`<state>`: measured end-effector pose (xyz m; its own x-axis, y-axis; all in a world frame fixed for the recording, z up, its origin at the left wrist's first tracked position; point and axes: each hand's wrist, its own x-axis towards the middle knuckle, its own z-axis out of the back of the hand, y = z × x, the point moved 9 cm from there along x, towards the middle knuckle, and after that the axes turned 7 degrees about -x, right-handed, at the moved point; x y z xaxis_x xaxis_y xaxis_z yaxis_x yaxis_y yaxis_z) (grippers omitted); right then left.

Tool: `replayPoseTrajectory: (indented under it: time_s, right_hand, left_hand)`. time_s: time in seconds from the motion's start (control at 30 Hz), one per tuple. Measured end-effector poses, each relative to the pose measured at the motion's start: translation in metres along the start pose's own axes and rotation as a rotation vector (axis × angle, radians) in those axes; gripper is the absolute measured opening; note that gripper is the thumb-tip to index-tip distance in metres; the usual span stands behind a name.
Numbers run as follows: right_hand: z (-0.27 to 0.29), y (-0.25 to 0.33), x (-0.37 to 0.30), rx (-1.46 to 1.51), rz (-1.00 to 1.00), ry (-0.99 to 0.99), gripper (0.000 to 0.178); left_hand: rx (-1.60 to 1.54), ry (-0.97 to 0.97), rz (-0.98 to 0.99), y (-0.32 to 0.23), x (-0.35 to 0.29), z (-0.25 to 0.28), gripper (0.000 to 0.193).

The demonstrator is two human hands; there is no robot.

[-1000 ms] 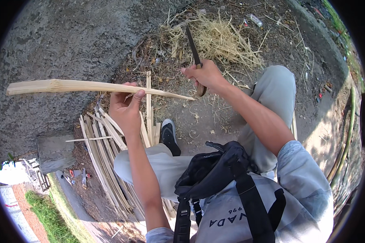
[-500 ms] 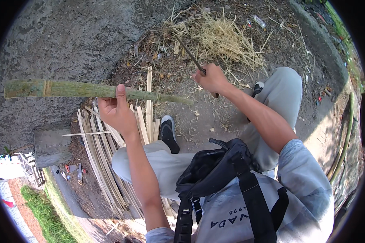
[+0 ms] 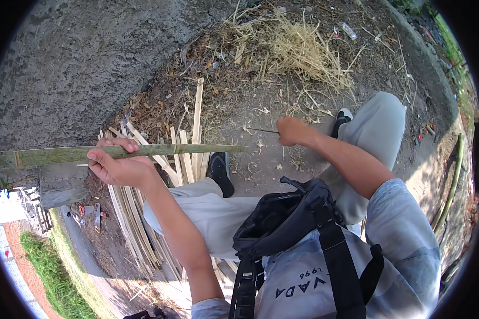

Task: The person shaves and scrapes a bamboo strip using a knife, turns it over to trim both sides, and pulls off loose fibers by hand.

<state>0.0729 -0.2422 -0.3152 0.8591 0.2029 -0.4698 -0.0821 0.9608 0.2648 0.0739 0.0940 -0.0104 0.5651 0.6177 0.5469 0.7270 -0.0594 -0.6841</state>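
Note:
A green split bamboo strip [image 3: 202,149] lies level across the left half of the view, its narrow end pointing right. My left hand [image 3: 123,169] is closed around it, palm up, with the thumb in front and fingers over the far edge. To the right, my right hand [image 3: 297,131] is a fist around the handle of a knife [image 3: 262,130]. Its thin dark blade shows nearly edge-on, pointing left. The blade tip is just beyond the strip's narrow end, apart from it. My fist hides the handle.
Pale split bamboo slats [image 3: 138,223] lie stacked beside my left leg. A heap of straw-coloured shavings [image 3: 308,56] covers the ground ahead. Rough grey concrete [image 3: 90,64] fills the far left. A black bag [image 3: 282,223] hangs at my waist. Long green poles [image 3: 452,181] lie far right.
My left hand has moved left along with the bamboo strip and turned palm up. My right hand has come nearer and slightly right, and the knife has swung from pointing away to pointing left.

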Motion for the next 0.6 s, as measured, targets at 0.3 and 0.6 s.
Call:
replayPoseTrajectory:
  time_s: [0.3,0.6]
  right_hand:
    - [-0.039,-0.010,0.017,0.135,-0.020,0.096,0.038]
    - [-0.027,0.021,0.006,0.156,0.045,0.221,0.055]
  left_hand:
    - [-0.128,0.180,0.259,0.019,-0.017,0.001,0.059]
    - [-0.377,0.311,0.252,0.029,-0.029,0.004,0.074]
